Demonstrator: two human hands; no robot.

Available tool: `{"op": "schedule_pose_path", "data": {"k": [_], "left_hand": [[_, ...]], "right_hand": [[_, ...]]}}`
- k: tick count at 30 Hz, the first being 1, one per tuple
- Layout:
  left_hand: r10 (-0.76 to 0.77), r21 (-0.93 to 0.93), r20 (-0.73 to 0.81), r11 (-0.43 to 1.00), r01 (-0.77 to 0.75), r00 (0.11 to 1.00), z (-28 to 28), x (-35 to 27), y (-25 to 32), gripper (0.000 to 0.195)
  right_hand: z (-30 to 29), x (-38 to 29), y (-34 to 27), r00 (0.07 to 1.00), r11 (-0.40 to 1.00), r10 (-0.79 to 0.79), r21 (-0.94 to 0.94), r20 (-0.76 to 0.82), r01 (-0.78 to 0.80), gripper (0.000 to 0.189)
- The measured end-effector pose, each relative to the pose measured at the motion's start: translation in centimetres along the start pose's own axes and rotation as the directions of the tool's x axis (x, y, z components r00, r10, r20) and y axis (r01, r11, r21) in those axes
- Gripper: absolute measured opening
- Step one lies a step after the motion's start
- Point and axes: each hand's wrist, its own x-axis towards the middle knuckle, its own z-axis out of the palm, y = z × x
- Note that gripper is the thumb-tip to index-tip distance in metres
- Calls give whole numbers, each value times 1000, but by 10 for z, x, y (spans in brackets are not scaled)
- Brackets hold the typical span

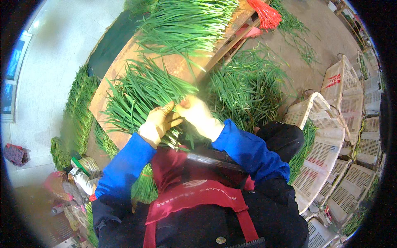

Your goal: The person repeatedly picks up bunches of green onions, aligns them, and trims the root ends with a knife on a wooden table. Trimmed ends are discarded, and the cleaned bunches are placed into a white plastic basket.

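Note:
My left hand [159, 122], in a pale yellow glove, rests over loose garlic chives [133, 96] on the wooden tabletop [119, 69]. Its fingers are bent, and whether they grip any stems is hidden. White stem ends [172, 139] poke out just below it, towards my lap. My right hand [200, 116], gloved alike, has its thumb and fingertips closed around the stem end of some chives, close to my left thumb. Farther up the table lies a large pile of garlic chives [189, 26], white ends to the right.
Red ties [266, 15] hang at the table's edge. A heap of loose leaves [248, 86] lies right of the table. White plastic crates [322, 148] stand at right. A tied chive bundle [145, 184] is by my left forearm. Another person [66, 186] is at lower left.

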Motion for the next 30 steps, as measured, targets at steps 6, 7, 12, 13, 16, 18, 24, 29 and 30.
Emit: {"op": "schedule_pose_path", "data": {"k": [6, 7, 12, 13, 16, 18, 24, 29, 30], "left_hand": [[43, -145, 8, 989, -41, 999, -16, -7, 3, 24], [39, -148, 25, 988, -35, 999, -17, -9, 3, 24], [13, -175, -95, 984, -29, 995, -9, -12, 1, 25], [-5, -198, -129, 980, -21, 992, -8, -12, 2, 25], [-20, -202, -103, 979, -1, 994, -4, -10, 3, 29], [-53, -138, -129, 990, 35, 990, -2, -8, 2, 30], [-153, -100, 53, 982, 157, 987, -1, -1, -5, 25], [-146, -80, -74, 987, 140, 987, 0, -6, -11, 14], [-151, -124, -77, 982, 141, 986, 0, -7, -11, 9]], "right_hand": [[-76, -24, 20, 961, 927, 259, -305, 97, -219, 29], [-104, -28, 28, 866, 832, 448, -458, 221, -314, 32], [-110, -25, 68, 933, 871, 317, -443, 172, -214, 53], [-93, -15, 69, 947, 913, 299, -323, 114, -250, 54], [-37, 1, 58, 988, 974, 109, 188, 114, -129, 36], [-15, 7, 45, 973, 951, 214, 208, 90, -228, 30], [6, 0, 11, 954, 923, 215, 275, 209, -268, 26], [-27, -10, 24, 858, 939, 258, 95, 443, -332, 42], [-38, -12, 30, 818, 913, 387, -50, 426, -406, 47]]}}
